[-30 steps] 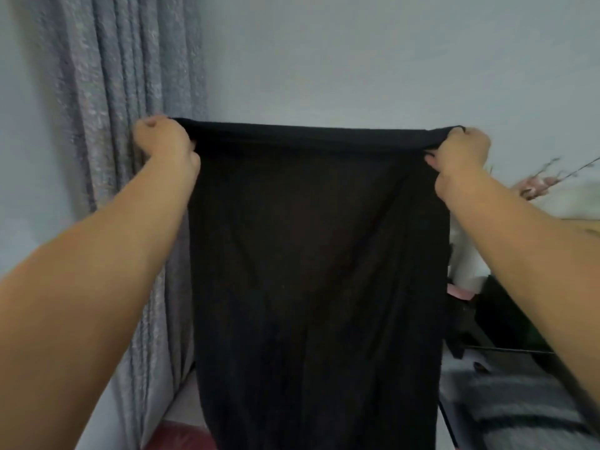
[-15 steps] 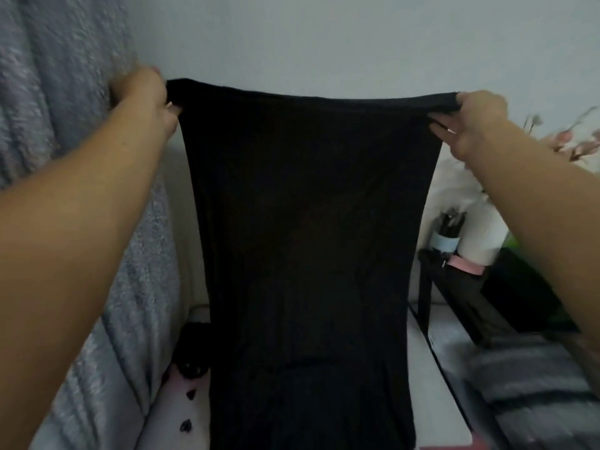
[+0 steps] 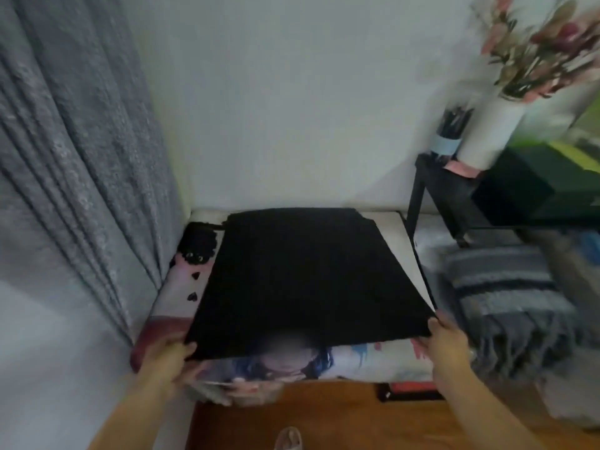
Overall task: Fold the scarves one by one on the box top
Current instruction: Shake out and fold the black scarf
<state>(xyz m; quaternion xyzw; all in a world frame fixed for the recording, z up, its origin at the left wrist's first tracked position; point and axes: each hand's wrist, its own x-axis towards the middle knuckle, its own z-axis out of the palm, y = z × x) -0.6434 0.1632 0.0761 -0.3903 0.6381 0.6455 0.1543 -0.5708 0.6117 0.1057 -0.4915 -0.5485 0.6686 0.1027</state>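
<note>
A black scarf (image 3: 302, 274) lies spread flat over the box top (image 3: 396, 235), which is white with a printed picture along its near edge. My left hand (image 3: 172, 354) pinches the scarf's near left corner. At the near right corner my right hand (image 3: 449, 339) holds the cloth between thumb and fingers. The scarf's far edge reaches almost to the wall.
A grey curtain (image 3: 74, 157) hangs on the left. A black side table (image 3: 444, 186) carries a white vase of flowers (image 3: 490, 131) at the right. A grey striped fringed scarf (image 3: 506, 293) lies right of the box. Wooden floor (image 3: 324, 417) is below.
The scarf hung upright from my raised hands before. Both hands have come down and toward me, laying it flat over the box top. The view has tilted down.
</note>
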